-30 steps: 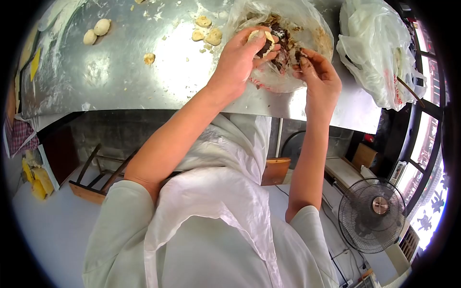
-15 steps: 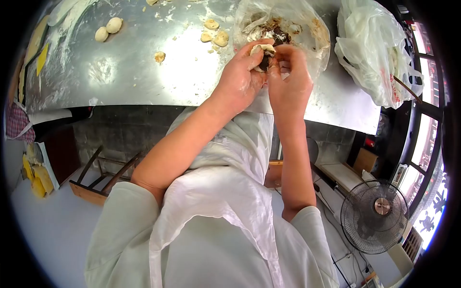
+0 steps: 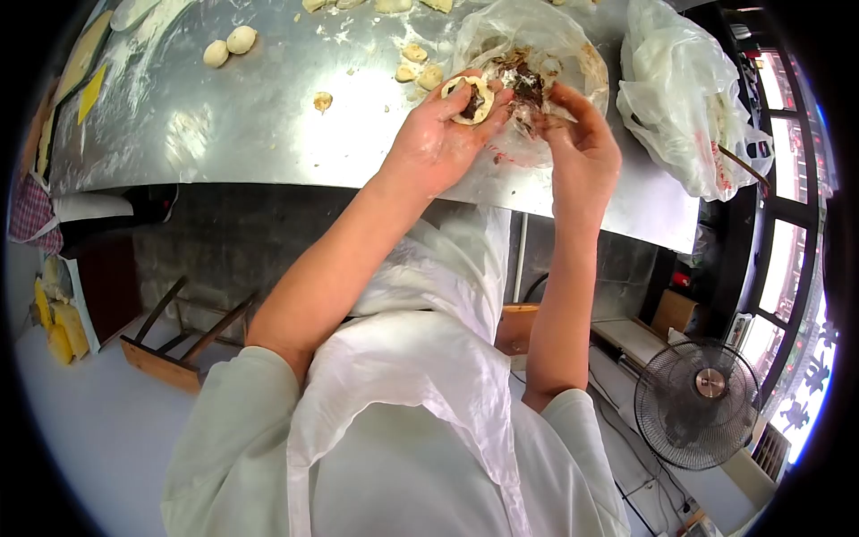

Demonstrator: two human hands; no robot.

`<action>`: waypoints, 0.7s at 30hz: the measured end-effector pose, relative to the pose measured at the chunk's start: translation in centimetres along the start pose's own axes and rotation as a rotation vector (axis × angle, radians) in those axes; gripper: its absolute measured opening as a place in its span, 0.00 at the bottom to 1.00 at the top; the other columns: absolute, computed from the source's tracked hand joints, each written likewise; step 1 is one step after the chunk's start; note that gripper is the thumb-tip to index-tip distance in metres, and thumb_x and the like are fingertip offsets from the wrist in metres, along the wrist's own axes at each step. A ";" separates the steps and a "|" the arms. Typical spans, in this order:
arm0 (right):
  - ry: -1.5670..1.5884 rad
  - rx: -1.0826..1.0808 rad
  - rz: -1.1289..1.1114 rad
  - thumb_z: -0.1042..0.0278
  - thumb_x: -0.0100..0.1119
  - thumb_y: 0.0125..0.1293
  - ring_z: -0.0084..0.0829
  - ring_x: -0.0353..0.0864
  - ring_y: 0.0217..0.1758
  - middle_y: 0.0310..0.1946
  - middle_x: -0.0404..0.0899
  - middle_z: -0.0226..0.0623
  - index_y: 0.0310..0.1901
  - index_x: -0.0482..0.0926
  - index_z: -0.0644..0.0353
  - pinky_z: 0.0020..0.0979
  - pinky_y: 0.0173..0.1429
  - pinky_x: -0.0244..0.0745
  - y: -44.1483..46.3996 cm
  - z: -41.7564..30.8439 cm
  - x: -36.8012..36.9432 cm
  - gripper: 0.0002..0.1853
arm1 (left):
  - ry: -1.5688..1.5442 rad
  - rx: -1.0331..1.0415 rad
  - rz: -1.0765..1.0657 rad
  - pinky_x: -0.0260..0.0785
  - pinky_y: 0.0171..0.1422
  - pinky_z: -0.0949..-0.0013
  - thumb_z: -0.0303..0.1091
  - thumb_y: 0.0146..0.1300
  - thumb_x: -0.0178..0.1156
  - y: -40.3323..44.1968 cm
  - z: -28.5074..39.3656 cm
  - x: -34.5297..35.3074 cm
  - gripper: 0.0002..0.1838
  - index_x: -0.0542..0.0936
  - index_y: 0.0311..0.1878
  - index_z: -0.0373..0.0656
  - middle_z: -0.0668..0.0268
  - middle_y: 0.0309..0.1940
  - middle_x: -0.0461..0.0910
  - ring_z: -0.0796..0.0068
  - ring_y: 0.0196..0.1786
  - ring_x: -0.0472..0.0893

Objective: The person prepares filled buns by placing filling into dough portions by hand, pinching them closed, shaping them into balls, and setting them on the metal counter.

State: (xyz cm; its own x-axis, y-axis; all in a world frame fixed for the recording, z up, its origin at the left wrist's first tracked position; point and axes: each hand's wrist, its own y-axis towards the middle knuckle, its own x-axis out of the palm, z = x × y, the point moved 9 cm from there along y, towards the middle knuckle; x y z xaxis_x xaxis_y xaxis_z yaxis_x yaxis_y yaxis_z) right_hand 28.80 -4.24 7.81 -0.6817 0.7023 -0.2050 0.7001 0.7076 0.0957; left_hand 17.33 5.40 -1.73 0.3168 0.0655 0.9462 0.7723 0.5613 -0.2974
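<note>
- Cradles a round, pale dough wrapper with dark filling at its middle in the left hand, thumb at its left edge and fingers at its right.
- Keeps the wrapper raised over the shiny grey metal table, at the left side of a clear, crumpled plastic bag.
- Reaches with the right hand to the near right of the dark brown, crumbly filling inside that bag, fingers bent; impossible to make out whether anything sits between the fingertips.
- Just left of the clear bag, a small cluster of pale yellow dough pieces.
- Farther left and nearer, one small browned lump alone on the metal.
- At far left, two smooth, round, cream dough balls, side by side and touching.
- To the right of the clear bag, a bulky white translucent plastic bag.
- Near right, below table height, a round black wire-caged fan.
</note>
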 end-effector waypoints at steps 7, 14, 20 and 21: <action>0.233 0.155 -0.072 0.76 0.70 0.70 0.24 0.87 0.49 0.48 0.88 0.37 0.58 0.83 0.71 0.26 0.53 0.82 -1.2 3.2 2.6 0.17 | 0.031 0.025 -0.058 0.66 0.82 0.50 0.29 0.79 0.56 -0.7 -0.1 0.3 0.19 0.72 0.68 0.32 0.43 0.67 0.75 0.48 0.72 0.76; 0.388 0.247 -0.056 0.79 0.71 0.67 0.25 0.87 0.45 0.45 0.89 0.39 0.53 0.85 0.71 0.27 0.50 0.83 -1.0 5.4 2.2 0.14 | 0.141 -0.018 -0.152 0.67 0.81 0.50 0.30 0.78 0.58 -1.3 0.1 0.5 0.19 0.73 0.67 0.33 0.49 0.64 0.77 0.51 0.71 0.76; 0.346 0.163 -0.039 0.79 0.72 0.67 0.25 0.87 0.44 0.43 0.89 0.37 0.50 0.86 0.70 0.28 0.51 0.83 0.1 5.2 1.4 0.12 | 0.186 -0.118 -0.117 0.71 0.79 0.51 0.29 0.80 0.55 -1.2 0.2 0.5 0.19 0.73 0.68 0.32 0.51 0.63 0.78 0.54 0.69 0.78; 0.373 0.148 -0.047 0.79 0.71 0.68 0.26 0.86 0.45 0.45 0.89 0.38 0.51 0.86 0.70 0.28 0.52 0.83 0.3 5.2 1.3 0.12 | 0.192 -0.130 -0.116 0.71 0.79 0.51 0.29 0.80 0.54 -1.1 0.2 0.4 0.18 0.73 0.68 0.32 0.51 0.63 0.78 0.55 0.68 0.79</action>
State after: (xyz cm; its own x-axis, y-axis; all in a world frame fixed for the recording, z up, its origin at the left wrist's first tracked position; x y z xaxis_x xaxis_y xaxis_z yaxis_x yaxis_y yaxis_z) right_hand 29.24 -3.49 2.49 -0.7247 0.6691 0.1646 0.6710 0.7396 -0.0521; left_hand 16.48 4.97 -1.05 0.3108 -0.1579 0.9372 0.8698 0.4447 -0.2135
